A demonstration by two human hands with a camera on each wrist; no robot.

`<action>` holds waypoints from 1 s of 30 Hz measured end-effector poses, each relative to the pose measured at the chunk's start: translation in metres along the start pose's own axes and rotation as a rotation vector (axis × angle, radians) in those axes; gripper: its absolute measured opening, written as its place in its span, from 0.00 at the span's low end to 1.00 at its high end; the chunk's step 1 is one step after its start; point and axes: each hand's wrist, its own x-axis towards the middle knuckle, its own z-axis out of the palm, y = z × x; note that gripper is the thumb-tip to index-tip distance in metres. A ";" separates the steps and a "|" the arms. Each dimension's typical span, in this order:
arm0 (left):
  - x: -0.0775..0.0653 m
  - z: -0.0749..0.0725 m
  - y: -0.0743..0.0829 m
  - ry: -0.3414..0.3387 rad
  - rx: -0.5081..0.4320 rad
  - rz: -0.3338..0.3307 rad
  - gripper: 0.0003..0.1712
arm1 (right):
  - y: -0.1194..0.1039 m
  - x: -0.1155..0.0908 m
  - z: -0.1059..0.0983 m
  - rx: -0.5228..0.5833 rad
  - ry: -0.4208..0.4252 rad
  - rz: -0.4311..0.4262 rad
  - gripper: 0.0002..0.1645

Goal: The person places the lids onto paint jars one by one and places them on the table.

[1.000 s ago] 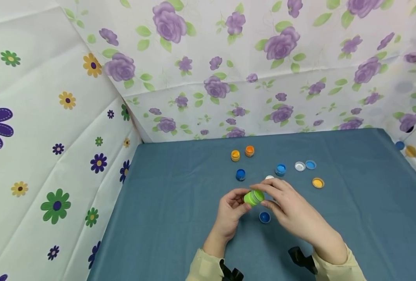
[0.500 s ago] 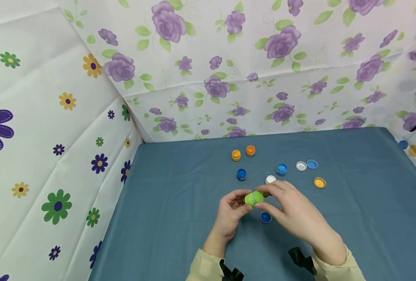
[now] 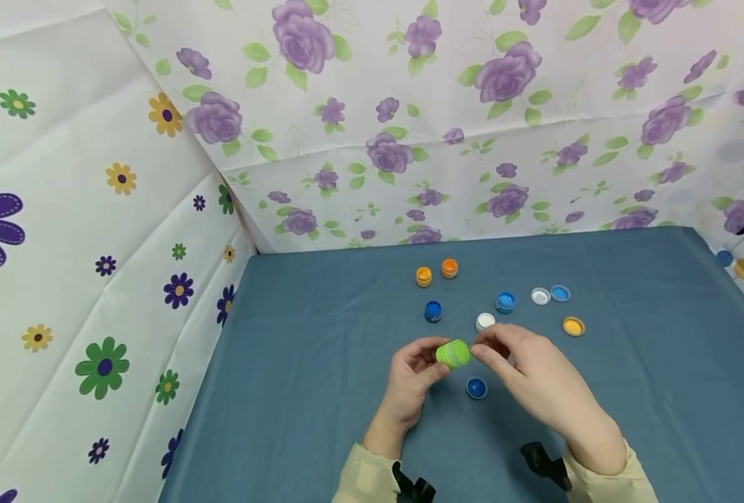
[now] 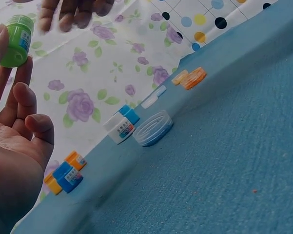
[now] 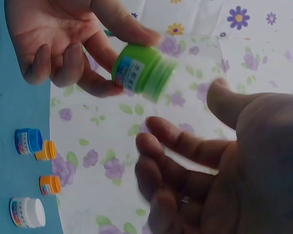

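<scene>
My left hand (image 3: 409,384) grips a small bright green paint jar (image 3: 453,354) between thumb and fingers, raised over the blue cloth and tipped to the right. In the right wrist view the jar's labelled side and ridged green top (image 5: 159,79) face my right hand (image 5: 200,165). That hand holds nothing; its fingers are loosely bent, with a gap between them and the jar. A dark blue lid (image 3: 476,388) lies on the cloth below the hands. Just beyond my right fingers stands a white paint jar (image 3: 485,322).
Light blue (image 3: 506,302), dark blue (image 3: 432,311), yellow (image 3: 424,277) and orange (image 3: 450,268) paint jars stand farther back. White (image 3: 540,296), light blue (image 3: 560,293) and yellow (image 3: 573,326) lids lie to the right. Flowered sheets (image 3: 346,140) rise behind the blue-covered table (image 3: 296,363).
My right hand's fingers were at the green jar's top and have drawn away to the right. My left hand keeps the jar in nearly the same place.
</scene>
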 end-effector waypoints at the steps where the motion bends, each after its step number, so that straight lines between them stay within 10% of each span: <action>1: 0.000 0.000 0.000 0.001 0.004 -0.003 0.36 | 0.002 0.000 0.000 0.003 0.025 -0.044 0.14; 7: 0.000 -0.002 -0.002 0.000 -0.006 -0.014 0.44 | 0.012 0.003 0.004 -0.045 0.096 -0.333 0.35; 13: -0.002 -0.003 -0.002 -0.010 -0.018 -0.007 0.34 | 0.012 0.005 0.009 -0.048 0.079 -0.414 0.34; 25: 0.000 0.000 -0.002 -0.039 -0.008 0.012 0.37 | 0.002 0.007 0.012 -0.032 0.032 -0.113 0.15; 30: 0.000 0.001 -0.002 -0.012 -0.004 -0.005 0.39 | 0.001 0.004 0.011 -0.008 0.016 0.004 0.25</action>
